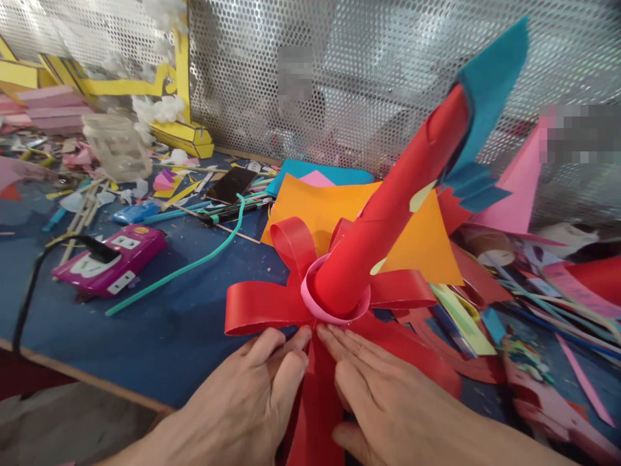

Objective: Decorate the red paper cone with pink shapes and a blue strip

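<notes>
A red paper tube (383, 213) leans to the upper right, its lower end inside a pink paper ring (310, 298). Looped red paper petals (257, 307) spread around the ring. Blue paper (497, 97) is fixed at the tube's top. My left hand (257, 382), fingers bent and bunched, grips the red paper just below the ring. Beside it, my right hand (373, 388) lies with fingers stretched flat on the red paper, fingertips near the ring and thumb apart. The paper under both palms is partly hidden.
An orange paper sheet (315, 207) lies behind the tube. At left are a purple power strip (116, 259) with a black plug, a teal pipe cleaner (194, 262) and a clear jar (116, 145). Paper scraps clutter the right, and a perforated metal panel (233, 84) stands behind.
</notes>
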`<state>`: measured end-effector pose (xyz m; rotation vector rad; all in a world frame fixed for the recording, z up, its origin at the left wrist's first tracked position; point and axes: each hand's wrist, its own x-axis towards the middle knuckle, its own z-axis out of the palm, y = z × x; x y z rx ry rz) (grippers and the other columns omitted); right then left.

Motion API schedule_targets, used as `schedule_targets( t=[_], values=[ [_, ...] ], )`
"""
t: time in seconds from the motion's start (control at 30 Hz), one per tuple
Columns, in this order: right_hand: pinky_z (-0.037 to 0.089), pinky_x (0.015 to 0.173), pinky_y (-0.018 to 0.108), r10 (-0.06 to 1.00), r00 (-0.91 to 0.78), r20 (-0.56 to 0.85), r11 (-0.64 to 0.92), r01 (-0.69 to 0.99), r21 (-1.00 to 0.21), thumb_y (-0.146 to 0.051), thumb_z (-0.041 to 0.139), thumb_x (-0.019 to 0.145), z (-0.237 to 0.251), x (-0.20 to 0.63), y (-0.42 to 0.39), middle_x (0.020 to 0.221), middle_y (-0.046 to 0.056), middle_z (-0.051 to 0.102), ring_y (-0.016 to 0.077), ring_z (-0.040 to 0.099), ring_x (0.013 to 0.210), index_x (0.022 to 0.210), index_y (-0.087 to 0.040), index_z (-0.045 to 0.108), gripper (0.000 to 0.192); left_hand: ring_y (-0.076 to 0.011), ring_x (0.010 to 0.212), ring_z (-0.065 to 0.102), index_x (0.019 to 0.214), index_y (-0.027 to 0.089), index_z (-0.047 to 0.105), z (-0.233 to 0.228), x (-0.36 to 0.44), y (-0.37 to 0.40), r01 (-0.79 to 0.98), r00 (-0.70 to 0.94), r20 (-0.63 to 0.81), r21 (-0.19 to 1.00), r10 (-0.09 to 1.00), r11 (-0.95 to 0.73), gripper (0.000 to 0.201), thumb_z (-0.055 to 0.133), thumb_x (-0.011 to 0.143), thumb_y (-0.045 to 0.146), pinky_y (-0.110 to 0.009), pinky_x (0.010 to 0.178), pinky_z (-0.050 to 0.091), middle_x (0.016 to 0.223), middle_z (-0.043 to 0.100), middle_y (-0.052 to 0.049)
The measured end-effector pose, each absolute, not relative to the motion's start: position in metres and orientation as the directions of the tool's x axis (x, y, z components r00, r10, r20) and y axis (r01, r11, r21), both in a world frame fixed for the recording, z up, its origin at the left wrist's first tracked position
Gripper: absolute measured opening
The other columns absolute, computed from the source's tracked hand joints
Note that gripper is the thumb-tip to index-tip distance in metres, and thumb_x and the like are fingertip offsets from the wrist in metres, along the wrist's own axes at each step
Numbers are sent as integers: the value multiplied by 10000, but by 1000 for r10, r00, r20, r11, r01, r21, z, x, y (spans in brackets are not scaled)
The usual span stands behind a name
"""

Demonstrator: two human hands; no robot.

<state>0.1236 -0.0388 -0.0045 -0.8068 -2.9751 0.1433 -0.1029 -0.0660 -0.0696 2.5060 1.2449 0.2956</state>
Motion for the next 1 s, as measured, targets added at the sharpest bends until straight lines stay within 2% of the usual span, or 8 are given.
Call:
schedule_targets(
  t=[0.1,0.23,0.33,0.5,0.6,0.7,0.8,1.0],
  values=[
    [582,937,392,528,-848,44,846,522,-109,-171,494,914,7,125,-37,1316,74,670,258,641,1186,1124,-214,675,280,-340,1233,519,1435,132,420,-60,-103,-71,763,588,8,327,809,-558,670,623,847,382,-462,1001,502,1466,503,-184],
    [605,818,317,627,-768,132,779,618,-102,-118,381,953,20,141,-26,1101,35,760,186,720,967,1096,-232,686,356,-370,1281,485,1455,85,407,-53,-101,-71,754,613,-6,305,790,-582,921,669,764,635,-499,1048,469,1499,449,-221],
    [600,710,336,669,-737,95,744,664,-78,-151,412,952,18,150,-19,985,48,744,194,705,848,1067,-252,706,331,-372,1316,475,1433,77,450,-47,-105,-71,729,654,-9,274,756,-628,852,589,819,651,-478,1065,452,1509,437,-216],
    [576,756,455,694,-720,9,720,694,-1,-170,535,908,1,152,-16,1046,89,670,268,646,939,1124,-250,689,278,-327,1325,495,1436,152,466,-20,-111,-72,661,706,99,267,702,-702,640,557,900,490,-441,1099,407,1515,449,-158],
    [569,757,443,683,-730,14,730,683,-2,-148,543,904,-8,153,-17,1069,90,645,266,625,956,1177,-248,661,314,-283,1332,507,1398,147,515,-5,-101,-63,603,747,92,322,658,-730,578,497,942,501,-392,1117,399,1459,527,-137],
    [563,757,432,678,-734,40,734,679,18,-131,563,887,-14,154,-17,1069,89,646,253,626,927,1183,-237,656,328,-285,1335,513,1363,109,553,-5,-88,-50,587,747,106,355,656,-727,616,409,966,558,-410,1144,376,1434,545,-165],
    [562,739,450,676,-734,66,733,679,43,-124,592,851,-17,153,-17,1047,79,663,266,642,910,1161,-234,659,335,-298,1349,496,1366,79,550,-12,-81,-42,581,749,117,357,652,-732,622,356,990,536,-434,1168,347,1441,528,-184],
    [552,648,473,621,-777,103,756,629,181,-126,634,791,-19,149,-17,995,49,701,287,665,828,1093,-226,680,321,-332,1343,497,1379,46,532,-19,-81,-46,622,727,92,331,681,-709,685,432,950,571,-447,1158,370,1437,519,-207]
  ],
)
